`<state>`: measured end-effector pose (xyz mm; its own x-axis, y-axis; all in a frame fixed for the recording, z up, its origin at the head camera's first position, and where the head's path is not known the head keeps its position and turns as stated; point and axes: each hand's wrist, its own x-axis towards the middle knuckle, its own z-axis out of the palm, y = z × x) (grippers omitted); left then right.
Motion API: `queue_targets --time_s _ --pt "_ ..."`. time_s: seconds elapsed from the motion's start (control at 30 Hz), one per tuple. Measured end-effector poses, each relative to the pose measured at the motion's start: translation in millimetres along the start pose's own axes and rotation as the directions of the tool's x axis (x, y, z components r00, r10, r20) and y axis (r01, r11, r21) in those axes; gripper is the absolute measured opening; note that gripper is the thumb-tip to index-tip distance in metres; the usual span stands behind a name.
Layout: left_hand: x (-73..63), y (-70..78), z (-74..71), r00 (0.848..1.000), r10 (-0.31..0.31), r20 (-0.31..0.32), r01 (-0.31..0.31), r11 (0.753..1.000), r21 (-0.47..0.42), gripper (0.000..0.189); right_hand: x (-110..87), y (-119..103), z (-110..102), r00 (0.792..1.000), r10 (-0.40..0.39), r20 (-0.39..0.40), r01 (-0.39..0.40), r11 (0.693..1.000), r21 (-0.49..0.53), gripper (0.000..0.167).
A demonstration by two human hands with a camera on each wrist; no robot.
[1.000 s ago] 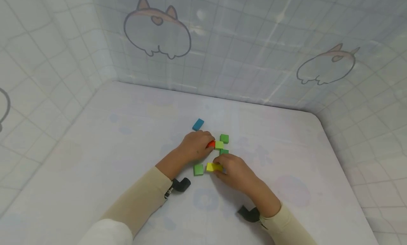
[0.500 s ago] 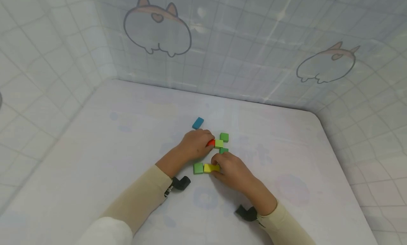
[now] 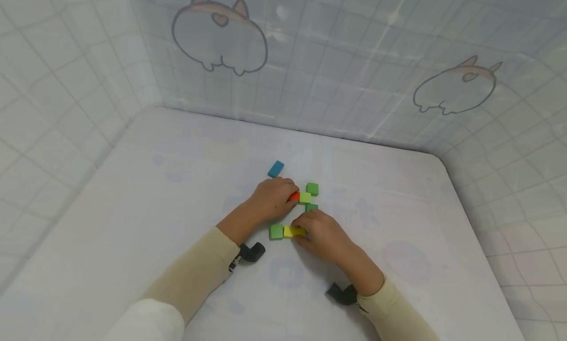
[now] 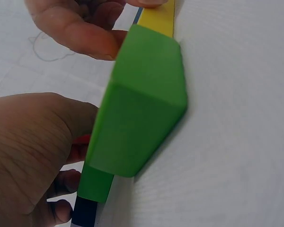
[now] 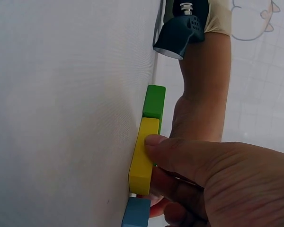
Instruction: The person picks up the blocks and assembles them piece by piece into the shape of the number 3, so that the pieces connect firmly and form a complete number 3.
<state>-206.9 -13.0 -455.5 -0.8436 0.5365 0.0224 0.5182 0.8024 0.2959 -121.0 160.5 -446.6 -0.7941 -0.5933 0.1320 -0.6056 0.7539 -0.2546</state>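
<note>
My left hand (image 3: 273,198) pinches a red block (image 3: 294,196), which touches a light green block (image 3: 305,198) on its right. Much of the red block is covered by the fingers. With thumb and fingertips, my right hand (image 3: 325,234) holds a yellow oblong block (image 5: 143,156) flat on the table. Its left end meets a green cube (image 3: 276,232), which looms large in the left wrist view. Two more green blocks lie near the light green one: one behind it (image 3: 312,189), the other (image 3: 312,207) in front, partly behind my right hand.
A blue oblong block (image 3: 276,169) lies just beyond my left hand. In the right wrist view another blue block (image 5: 136,213) sits past the yellow block's near end. Patterned cloth walls (image 3: 332,75) enclose the white table (image 3: 199,159) at the back and sides.
My right hand has slid the yellow block left, closing the gap to the green cube. My left hand stays on the red block. The head view has tilted slightly.
</note>
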Motion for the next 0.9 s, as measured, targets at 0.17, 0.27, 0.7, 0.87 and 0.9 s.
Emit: queue_targets --time_s 0.17,0.27,0.7,0.87,0.9 --pt "1.0 -1.4 0.6 1.000 0.009 -0.016 -0.009 1.000 0.017 0.030 2.2 3.6 1.5 1.000 -0.022 0.002 0.022 1.000 0.014 0.022" --pt "1.1 -2.1 0.9 1.000 0.013 -0.020 -0.012 1.000 0.021 0.030 3.0 5.9 2.7 1.000 -0.020 0.009 0.020 0.999 0.029 0.022" --pt "2.2 -3.5 1.8 1.000 0.017 -0.016 -0.016 1.000 0.019 0.031 3.7 10.3 3.3 1.000 0.006 0.020 -0.007 0.999 0.050 0.023" --pt "1.9 -3.7 0.5 1.000 0.020 -0.021 -0.019 1.000 0.018 0.031 4.1 9.9 1.1 0.999 0.016 0.035 -0.018 0.998 0.060 0.022" --pt "2.0 -3.7 0.2 1.000 0.020 -0.021 -0.019 1.000 0.017 0.031 4.3 9.7 0.7 0.999 0.017 0.037 -0.019 0.998 0.062 0.022"
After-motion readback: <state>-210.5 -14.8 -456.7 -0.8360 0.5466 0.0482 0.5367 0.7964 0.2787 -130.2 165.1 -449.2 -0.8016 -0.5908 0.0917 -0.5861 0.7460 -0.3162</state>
